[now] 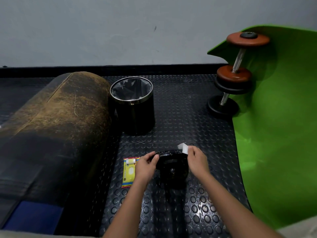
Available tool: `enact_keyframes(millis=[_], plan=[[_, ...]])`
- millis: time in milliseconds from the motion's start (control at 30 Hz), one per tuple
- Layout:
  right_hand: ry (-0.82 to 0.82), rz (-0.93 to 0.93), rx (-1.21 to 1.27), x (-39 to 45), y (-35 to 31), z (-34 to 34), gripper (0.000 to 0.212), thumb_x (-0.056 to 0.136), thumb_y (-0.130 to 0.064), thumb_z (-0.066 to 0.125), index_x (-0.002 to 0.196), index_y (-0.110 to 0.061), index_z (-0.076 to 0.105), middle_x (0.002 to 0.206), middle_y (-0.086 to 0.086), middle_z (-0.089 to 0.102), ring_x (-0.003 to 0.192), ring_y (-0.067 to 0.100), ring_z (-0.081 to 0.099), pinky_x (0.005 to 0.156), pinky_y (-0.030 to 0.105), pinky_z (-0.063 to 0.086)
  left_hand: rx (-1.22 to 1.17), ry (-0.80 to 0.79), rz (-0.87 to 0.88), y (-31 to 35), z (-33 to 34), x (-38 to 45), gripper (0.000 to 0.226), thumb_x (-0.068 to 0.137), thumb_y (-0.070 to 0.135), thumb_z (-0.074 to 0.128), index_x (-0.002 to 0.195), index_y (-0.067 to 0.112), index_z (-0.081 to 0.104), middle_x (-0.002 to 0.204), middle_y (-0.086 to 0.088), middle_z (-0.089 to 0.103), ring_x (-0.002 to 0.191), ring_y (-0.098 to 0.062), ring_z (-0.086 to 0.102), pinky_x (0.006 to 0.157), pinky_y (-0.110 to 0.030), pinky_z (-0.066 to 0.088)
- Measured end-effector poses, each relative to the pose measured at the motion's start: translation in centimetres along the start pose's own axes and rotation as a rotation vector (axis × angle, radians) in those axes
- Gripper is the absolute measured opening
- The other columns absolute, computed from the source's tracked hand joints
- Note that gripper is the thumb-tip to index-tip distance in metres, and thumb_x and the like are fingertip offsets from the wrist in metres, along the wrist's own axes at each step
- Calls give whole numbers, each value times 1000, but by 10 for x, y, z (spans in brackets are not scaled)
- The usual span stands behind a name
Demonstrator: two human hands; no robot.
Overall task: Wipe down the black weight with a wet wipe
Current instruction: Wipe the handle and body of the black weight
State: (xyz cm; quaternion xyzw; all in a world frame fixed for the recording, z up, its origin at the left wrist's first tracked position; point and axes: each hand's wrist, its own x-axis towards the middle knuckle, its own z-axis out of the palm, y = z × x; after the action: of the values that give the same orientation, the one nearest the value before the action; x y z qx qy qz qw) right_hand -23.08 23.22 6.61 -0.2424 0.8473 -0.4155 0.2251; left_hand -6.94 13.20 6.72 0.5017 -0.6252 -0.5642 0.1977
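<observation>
Wiping is under way: the left hand (145, 166) grips the tilted weight (171, 166) by its rim. The right hand (197, 158) pinches the wipe (183, 148) against the far rim. Next, I judge, turn the weight to reach unwiped rim.

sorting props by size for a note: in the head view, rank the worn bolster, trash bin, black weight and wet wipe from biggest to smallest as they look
1. worn bolster
2. trash bin
3. black weight, though it lies nearer the camera than the bin
4. wet wipe, pinched in the right hand
</observation>
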Motion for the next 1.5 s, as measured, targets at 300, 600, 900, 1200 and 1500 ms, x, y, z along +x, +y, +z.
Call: enact_keyframes(millis=[300,600,900,1200,1500], plan=[[3,-522,-385,-16,2,15,35,105,-34,38,131,-29,61,130,-20,57,129,2,43,119,30,21,35,26,16,2,2,0,37,91,30,61,126,17,61,120,0,66,100,-6,59,89,-16,42],[39,27,-3,0,0,4,37,105,-28,32,91,-13,63,96,2,62,78,15,56,59,30,41,-6,3,-5,0,0,-1,40,91,32,61,128,18,59,124,2,63,105,-5,56,94,-19,43],[71,-515,-443,-22,4,17,38,106,-35,35,135,-25,58,135,-14,57,133,10,44,119,33,24,13,14,-2,-1,1,1,38,90,33,62,125,19,61,121,3,65,105,-8,60,97,-22,45],[49,58,-91,-2,-6,1,40,105,-31,28,100,-16,65,103,4,64,83,16,57,65,31,43,16,1,8,0,0,-1,40,92,30,60,130,15,58,125,0,63,101,-3,55,88,-15,41],[69,-531,-348,-32,13,15,40,105,-38,37,140,-30,54,146,-18,47,142,3,31,120,33,21,33,19,6,-1,2,1,37,91,30,61,126,17,61,120,1,66,102,-7,59,89,-17,42]])
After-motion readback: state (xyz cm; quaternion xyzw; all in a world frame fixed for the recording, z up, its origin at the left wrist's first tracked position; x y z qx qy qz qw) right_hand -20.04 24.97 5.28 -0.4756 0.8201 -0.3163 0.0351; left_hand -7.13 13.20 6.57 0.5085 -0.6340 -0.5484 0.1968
